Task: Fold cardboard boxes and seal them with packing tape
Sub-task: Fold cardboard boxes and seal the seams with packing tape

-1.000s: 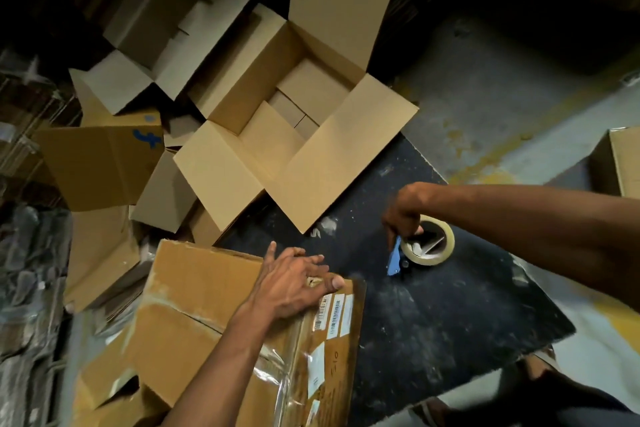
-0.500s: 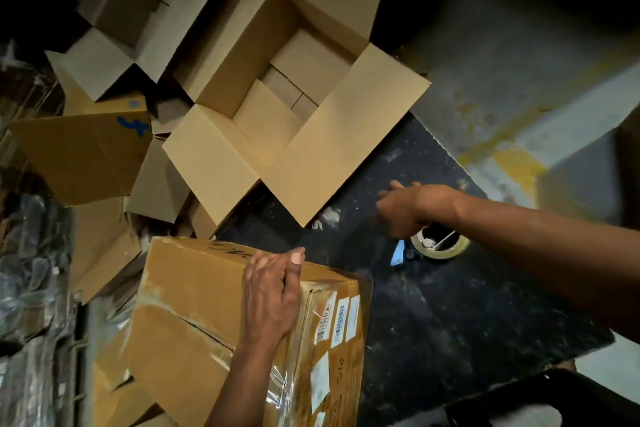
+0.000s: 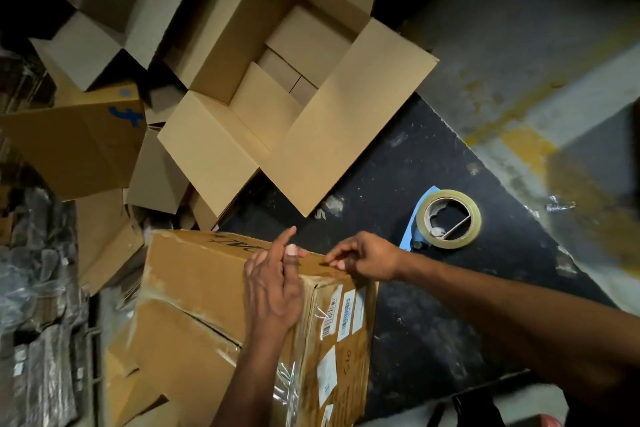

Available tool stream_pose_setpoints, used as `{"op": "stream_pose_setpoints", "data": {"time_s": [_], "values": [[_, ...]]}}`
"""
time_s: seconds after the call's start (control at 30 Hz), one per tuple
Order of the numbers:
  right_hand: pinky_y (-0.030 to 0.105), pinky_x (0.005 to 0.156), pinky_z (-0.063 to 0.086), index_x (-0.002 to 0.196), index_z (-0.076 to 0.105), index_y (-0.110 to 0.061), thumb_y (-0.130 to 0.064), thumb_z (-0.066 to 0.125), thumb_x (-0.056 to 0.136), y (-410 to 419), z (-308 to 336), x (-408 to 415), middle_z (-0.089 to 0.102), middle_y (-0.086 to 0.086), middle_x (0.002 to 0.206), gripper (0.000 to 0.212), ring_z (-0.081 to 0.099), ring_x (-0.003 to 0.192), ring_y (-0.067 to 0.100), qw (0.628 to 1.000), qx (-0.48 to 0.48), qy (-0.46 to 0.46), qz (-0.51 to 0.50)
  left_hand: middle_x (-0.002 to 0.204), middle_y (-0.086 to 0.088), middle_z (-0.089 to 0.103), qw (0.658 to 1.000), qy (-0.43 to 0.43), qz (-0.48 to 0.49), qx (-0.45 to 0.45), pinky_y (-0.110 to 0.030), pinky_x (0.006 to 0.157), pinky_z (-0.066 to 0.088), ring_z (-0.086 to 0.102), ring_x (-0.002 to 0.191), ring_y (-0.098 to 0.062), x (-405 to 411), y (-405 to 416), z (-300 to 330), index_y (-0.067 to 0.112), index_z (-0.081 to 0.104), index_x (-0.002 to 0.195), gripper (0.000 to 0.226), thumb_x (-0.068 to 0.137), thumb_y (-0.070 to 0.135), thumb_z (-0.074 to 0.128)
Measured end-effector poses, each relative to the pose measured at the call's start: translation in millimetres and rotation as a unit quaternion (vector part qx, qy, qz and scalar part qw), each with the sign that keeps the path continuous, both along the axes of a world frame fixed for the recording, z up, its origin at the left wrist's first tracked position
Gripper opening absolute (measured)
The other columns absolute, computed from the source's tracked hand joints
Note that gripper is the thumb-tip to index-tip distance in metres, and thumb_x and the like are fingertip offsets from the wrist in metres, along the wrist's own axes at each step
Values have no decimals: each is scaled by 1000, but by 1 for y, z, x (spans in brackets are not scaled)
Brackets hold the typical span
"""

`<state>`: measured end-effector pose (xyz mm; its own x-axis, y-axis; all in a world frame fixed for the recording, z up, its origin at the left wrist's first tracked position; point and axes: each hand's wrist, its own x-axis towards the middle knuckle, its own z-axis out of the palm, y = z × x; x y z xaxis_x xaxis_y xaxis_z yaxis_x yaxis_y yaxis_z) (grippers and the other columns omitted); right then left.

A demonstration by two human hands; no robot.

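Both hands work at the far top edge of the box point(image 3: 214, 291), which sits near and left on the dark table point(image 3: 433, 305). The left hand point(image 3: 273, 291) lies flat on the top, fingers mostly straight with the forefinger lifted; it seems to pin the flap so the edge holds steady. The right hand point(image 3: 363, 262) has curled fingertips pinching at that same edge, just beside the left thumb. What it nips is too thin and glossy to be sure of; it may be a tape end or a loose strip, and I cannot tell which.

The tape roll point(image 3: 448, 218) lies flat on the table, right of the box and a little farther off, apart from both hands, with a blue cutter point(image 3: 410, 236) tucked under its left side. It is placed within easy reach of the right hand.

Old clear tape and labels point(image 3: 341, 315) cover the box's right face. An open box point(image 3: 277, 87) sits beyond, flaps spread, one flap overhanging the table.
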<state>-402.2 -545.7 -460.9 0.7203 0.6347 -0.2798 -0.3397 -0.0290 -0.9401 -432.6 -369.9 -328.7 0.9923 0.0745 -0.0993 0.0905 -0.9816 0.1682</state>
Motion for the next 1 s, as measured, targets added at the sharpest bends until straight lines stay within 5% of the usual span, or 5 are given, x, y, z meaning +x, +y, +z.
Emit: {"op": "stream_pose_setpoints", "data": {"time_s": [0.23, 0.5, 0.63, 0.77, 1.0], "values": [[17, 114, 39, 149, 54, -24, 11, 57, 79, -28, 38, -42, 55, -10, 150, 78, 46, 139, -3, 975, -13, -195, -106, 91, 28, 66, 1000, -10, -21, 3, -26, 106, 21, 56, 99, -7, 1, -5, 3, 43, 62, 129, 54, 106, 58, 16], [18, 125, 5, 164, -8, -25, 5, 55, 78, 7, 45, -124, -10, -12, 171, 110, -8, 154, -4, 974, -64, -196, -99, 102, 11, 75, 999, -1, -28, 22, -39, 112, 26, 60, 109, -19, 0, -8, 6, 33, 72, 108, 80, 97, 71, 2], [34, 129, 2, 160, -21, -15, 3, 48, 72, 48, 54, -148, -31, -4, 166, 113, -22, 155, 7, 955, -112, -213, -177, 109, 4, 77, 999, -15, -46, 24, -45, 109, 30, 62, 116, -26, -2, -5, 5, 29, 76, 107, 74, 102, 64, 11], [31, 129, 6, 161, -18, -18, 6, 46, 71, 68, 57, -176, -28, -7, 167, 112, -19, 155, 6, 938, -139, -225, -225, 120, -5, 74, 996, -31, -75, 27, -44, 106, 26, 58, 120, -29, -4, -7, 8, 27, 75, 110, 54, 111, 47, 25], [34, 125, 27, 164, 19, -30, -4, 44, 80, 77, 55, -177, 24, -11, 168, 92, 21, 154, 1, 887, -149, -143, -413, 132, -6, 68, 995, -23, -98, 2, -45, 108, 23, 53, 128, -31, -10, -3, 9, 25, 72, 119, 57, 111, 50, 22]]}}
